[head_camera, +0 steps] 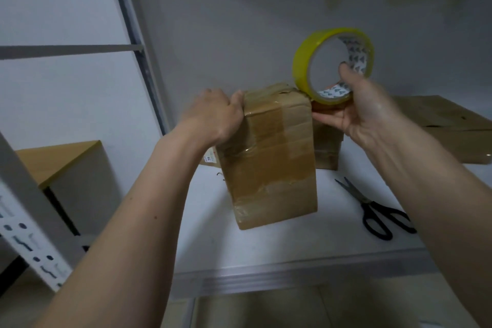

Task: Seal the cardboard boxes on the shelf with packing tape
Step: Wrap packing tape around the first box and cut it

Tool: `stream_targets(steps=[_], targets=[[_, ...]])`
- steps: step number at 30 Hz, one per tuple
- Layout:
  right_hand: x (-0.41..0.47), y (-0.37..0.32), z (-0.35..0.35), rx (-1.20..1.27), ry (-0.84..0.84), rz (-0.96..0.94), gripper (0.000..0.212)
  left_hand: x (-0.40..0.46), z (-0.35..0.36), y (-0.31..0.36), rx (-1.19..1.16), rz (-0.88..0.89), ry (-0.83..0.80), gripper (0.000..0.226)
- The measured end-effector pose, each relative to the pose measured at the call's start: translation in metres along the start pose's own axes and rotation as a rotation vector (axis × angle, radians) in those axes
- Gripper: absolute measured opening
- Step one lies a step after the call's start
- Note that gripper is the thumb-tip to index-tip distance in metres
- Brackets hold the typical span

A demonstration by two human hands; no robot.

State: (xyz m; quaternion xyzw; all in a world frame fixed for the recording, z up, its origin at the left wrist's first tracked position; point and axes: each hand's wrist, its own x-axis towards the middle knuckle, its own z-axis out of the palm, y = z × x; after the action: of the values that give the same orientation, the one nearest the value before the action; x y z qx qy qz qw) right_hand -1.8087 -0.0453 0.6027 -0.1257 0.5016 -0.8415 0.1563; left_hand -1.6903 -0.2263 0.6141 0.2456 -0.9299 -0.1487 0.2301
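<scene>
On the shelf (306, 237), a tall cardboard box (271, 157) stands upright, its top left corner gripped by the left hand (213, 114); the right hand (364, 109) holds the tape roll (332, 64) touching its top right corner.

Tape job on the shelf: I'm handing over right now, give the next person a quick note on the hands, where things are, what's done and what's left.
Left hand: grips the top left edge of the upright cardboard box, steadying it on the shelf.
Right hand: holds the yellow tape roll at the box's top right corner, thumb through the core.
Scissors lie on the shelf to the right, untouched.
Done: brown tape already covers the box's top and front face.
Left: whether a new strip is started cannot be told. A second box behind and a flat box at far right look pending.
</scene>
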Motion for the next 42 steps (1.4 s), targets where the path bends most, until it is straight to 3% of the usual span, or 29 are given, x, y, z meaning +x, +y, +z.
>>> stream_targets(steps=[3,9,13,21,30,33,37,42], targets=[[0.001,0.005,0.012,-0.003,0.025,0.0,0.036,-0.002,-0.001,-0.006,0.057,0.023,0.008,0.057],[-0.01,0.016,0.031,-0.011,0.081,-0.046,0.011,-0.005,-0.018,0.006,0.124,0.046,-0.102,0.08],[-0.012,0.009,0.03,-0.019,0.101,-0.023,0.025,-0.007,-0.02,0.011,0.032,0.043,-0.206,0.098],[-0.011,0.004,0.0,0.172,0.052,0.189,0.017,-0.006,-0.012,0.018,0.051,0.078,-0.215,0.076],[-0.003,0.022,-0.013,0.148,0.055,0.087,0.024,-0.008,-0.01,0.023,0.154,0.109,-0.179,0.066],[-0.001,0.038,-0.015,0.24,0.031,0.105,0.019,-0.008,-0.012,0.024,0.147,0.115,-0.207,0.08],[-0.003,0.056,-0.021,0.05,0.006,0.213,0.044,-0.013,-0.02,0.024,0.169,0.126,-0.318,0.118],[-0.017,0.067,-0.014,-0.197,-0.146,0.36,0.065,-0.015,-0.023,0.02,0.192,0.127,-0.333,0.117]])
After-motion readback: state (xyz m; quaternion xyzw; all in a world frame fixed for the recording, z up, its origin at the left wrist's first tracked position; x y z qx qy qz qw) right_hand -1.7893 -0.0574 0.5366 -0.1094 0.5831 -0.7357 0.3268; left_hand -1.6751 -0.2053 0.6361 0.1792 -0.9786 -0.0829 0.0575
